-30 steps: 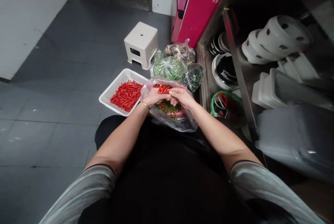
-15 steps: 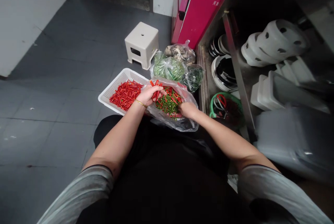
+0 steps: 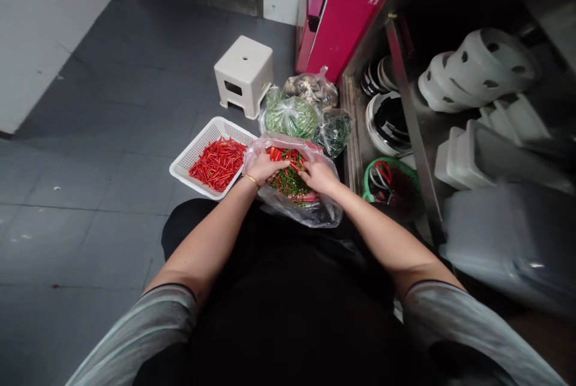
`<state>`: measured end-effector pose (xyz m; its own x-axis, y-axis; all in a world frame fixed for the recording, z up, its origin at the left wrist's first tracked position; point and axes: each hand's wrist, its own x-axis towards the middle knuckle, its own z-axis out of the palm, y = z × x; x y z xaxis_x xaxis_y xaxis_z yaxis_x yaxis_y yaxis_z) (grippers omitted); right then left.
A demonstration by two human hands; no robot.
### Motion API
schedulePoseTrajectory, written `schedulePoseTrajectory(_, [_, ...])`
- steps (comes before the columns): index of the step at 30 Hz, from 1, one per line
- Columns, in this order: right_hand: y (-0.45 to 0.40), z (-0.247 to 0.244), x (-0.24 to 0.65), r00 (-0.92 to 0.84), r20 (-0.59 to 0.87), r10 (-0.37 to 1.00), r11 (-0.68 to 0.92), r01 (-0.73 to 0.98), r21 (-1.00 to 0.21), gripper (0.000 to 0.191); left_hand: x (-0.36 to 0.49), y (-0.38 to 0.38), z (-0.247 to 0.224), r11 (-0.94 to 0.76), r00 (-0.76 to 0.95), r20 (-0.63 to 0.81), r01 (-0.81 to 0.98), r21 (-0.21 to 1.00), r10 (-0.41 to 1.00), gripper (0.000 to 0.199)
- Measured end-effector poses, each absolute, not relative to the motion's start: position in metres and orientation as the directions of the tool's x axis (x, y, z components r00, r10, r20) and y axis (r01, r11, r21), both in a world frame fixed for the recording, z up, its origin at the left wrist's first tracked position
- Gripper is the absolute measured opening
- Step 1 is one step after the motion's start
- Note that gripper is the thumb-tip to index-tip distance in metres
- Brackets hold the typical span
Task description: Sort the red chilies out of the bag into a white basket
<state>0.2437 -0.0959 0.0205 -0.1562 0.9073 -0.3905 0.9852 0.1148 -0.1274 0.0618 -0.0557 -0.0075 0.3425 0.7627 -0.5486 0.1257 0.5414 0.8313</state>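
Note:
My left hand (image 3: pixel 263 168), with a gold bracelet at the wrist, is closed around several red chili peppers (image 3: pixel 274 152) over an open clear plastic bag (image 3: pixel 294 213). Its thumb points right, towards my right hand (image 3: pixel 318 177). The right fingertips pinch a red chili pepper (image 3: pixel 295 166) close to the left thumb. Inside the bag lie many chilies with green stems (image 3: pixel 288 183), partly hidden by both hands. Left of the bag, a white perforated basket (image 3: pixel 180 165) contains a heap of stemless-looking red chilies (image 3: pixel 218 164).
Beyond the bag lie tied bags of green vegetables (image 3: pixel 292 117) and a bag of mushroom-like pieces (image 3: pixel 310 89). A white stool (image 3: pixel 245 71) stands behind the basket. At right, a metal shelf holds white tubs (image 3: pixel 459 158) and a green basket (image 3: pixel 371 185) with red-handled scissors.
My right hand has risen from inside the bag and moved left to meet the left hand. The left hand has lowered slightly and turned, its thumb now stretched to the right.

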Motion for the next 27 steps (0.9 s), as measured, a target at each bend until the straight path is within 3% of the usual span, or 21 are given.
schedulePoseTrajectory(5, [-0.107, 0.029, 0.23, -0.427, -0.3, 0.853, 0.381, 0.903, -0.2, 0.029, 0.067, -0.06, -0.006, 0.497, 0.422, -0.481, 0.081, 0.864, 0.768, 0.041])
schedulePoseTrajectory(8, [-0.108, 0.027, 0.227, -0.56, -0.365, 0.744, 0.527, 0.827, -0.194, 0.03, 0.063, -0.058, -0.001, 0.323, 0.454, -0.366, 0.172, 0.931, 0.812, 0.034])
schedulePoseTrajectory(11, [-0.102, 0.023, 0.222, -0.506, -0.529, 0.681, 0.546, 0.832, -0.093, 0.032, 0.058, -0.052, 0.001, 0.049, 0.428, -0.229, 0.392, 0.918, 0.874, 0.025])
schedulePoseTrajectory(13, [-0.097, 0.017, 0.215, -0.439, -0.553, 0.708, 0.521, 0.853, -0.01, 0.041, 0.055, -0.049, 0.0, -0.041, 0.379, -0.185, 0.516, 0.856, 0.907, 0.018])
schedulePoseTrajectory(16, [-0.093, 0.003, 0.204, -0.473, -0.523, 0.709, 0.559, 0.829, 0.009, 0.05, 0.05, -0.046, -0.002, -0.055, 0.331, -0.233, 0.673, 0.738, 0.915, 0.011])
schedulePoseTrajectory(21, [-0.103, -0.002, 0.235, -0.526, -0.579, 0.623, 0.658, 0.753, 0.024, 0.04, 0.036, -0.042, -0.002, -0.094, 0.293, -0.326, 0.855, 0.51, 0.899, 0.014])
schedulePoseTrajectory(24, [-0.105, 0.013, 0.261, -0.475, -0.626, 0.618, 0.636, 0.771, 0.043, 0.032, 0.025, -0.038, 0.002, -0.068, 0.258, -0.367, 0.886, 0.458, 0.894, 0.015])
schedulePoseTrajectory(27, [-0.099, 0.023, 0.251, -0.428, -0.54, 0.725, 0.527, 0.849, 0.033, 0.035, 0.017, -0.034, 0.006, -0.093, 0.309, -0.353, 0.852, 0.515, 0.883, 0.011])
